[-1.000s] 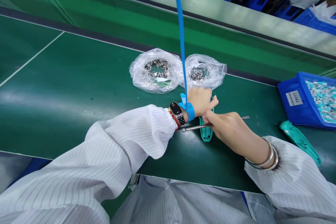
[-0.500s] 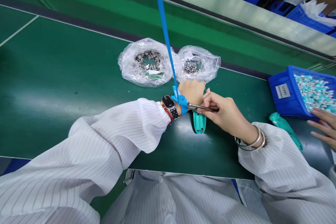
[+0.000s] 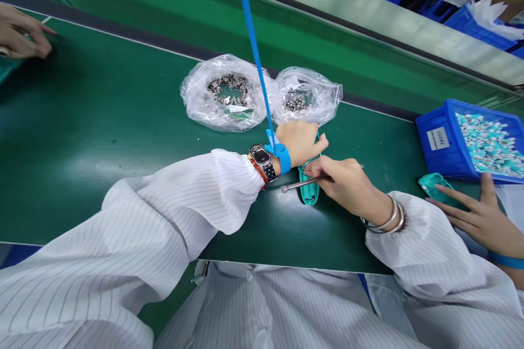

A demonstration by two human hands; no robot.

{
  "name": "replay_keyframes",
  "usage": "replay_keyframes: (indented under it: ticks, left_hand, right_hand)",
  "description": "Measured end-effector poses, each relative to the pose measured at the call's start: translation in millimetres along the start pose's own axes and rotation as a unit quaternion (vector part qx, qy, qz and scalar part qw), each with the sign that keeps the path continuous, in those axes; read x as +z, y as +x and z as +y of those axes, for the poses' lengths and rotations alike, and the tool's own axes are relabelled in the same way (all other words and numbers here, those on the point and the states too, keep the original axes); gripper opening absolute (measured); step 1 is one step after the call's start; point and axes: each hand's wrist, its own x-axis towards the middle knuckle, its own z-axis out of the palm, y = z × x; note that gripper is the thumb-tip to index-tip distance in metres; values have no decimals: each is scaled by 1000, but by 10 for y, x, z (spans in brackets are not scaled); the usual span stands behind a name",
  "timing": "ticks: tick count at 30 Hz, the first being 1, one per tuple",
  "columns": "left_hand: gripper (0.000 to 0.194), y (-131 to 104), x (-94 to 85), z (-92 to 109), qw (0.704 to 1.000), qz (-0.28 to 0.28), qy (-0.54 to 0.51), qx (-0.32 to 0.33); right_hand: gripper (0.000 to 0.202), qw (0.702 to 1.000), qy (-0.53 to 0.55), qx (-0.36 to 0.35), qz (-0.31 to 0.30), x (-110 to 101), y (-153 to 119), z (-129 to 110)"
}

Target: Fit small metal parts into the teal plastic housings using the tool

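Note:
A teal plastic shell (image 3: 310, 192) lies on the green table, its hollow side up, small dark parts showing at its near end. My left hand (image 3: 298, 140) rests over its far part, back of the hand up and thumb toward the right; its fingers are mostly hidden. From the right, my right hand (image 3: 343, 179) reaches over the shell with a thin metal rod tool (image 3: 297, 185) in its closed fingers, the rod's end sticking out to the left. The fingertips are at the shell's middle; whether they also pinch a small part is too small to tell.
Clear plastic bags (image 3: 192, 90) of small metal parts lie beyond my hands. A blue bin (image 3: 444, 161) of teal-and-white parts stands at right. Near it another person's hand (image 3: 487, 215) touches a second teal shell (image 3: 436, 182). Another person's hand (image 3: 24, 35) is at upper left. A blue strap runs up from my left wrist.
My right hand has turned, and the rod points lower left, away from my left wrist. My left thumb shows more. A person's hand has come onto the right teal shell; another has appeared at upper left.

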Motion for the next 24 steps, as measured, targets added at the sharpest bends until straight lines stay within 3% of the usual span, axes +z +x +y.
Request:
replay_keyframes:
  ticks: [2,5,8,10,13,15,17,20,24]
  left_hand:
    - [40,-4,3,-6,1000,-1,-3,-1]
    - [41,-8,1,-15,1000,-5,0,1]
    - [42,-8,-10,-20,1000,-7,10,-2]
    - [41,-7,-19,-20,1000,-19,15,0]
    - [41,-7,-27,-18,999,-23,22,8]
    - [41,-4,-23,-20,999,-14,31,8]
    - [42,2,-14,-27,999,-9,40,9]
    - [43,14,-1,-44,999,-6,48,15]
    - [44,21,-8,-51,998,-22,51,10]
  right_hand:
    - [17,1000,13,8,9,24,-2,-4]
    - [12,994,76,72,10,4,15,-27]
    - [16,981,132,141,-22,-129,58,-68]
    - [19,974,150,169,-1,-270,133,-77]
    - [18,974,80,196,84,-450,376,11]
    - [9,974,-3,200,108,-475,625,149]
    - [3,976,-50,197,77,-404,903,318]
    - [6,975,-88,204,-17,-207,1250,536]
    - [8,971,-90,211,-61,-46,1424,642]
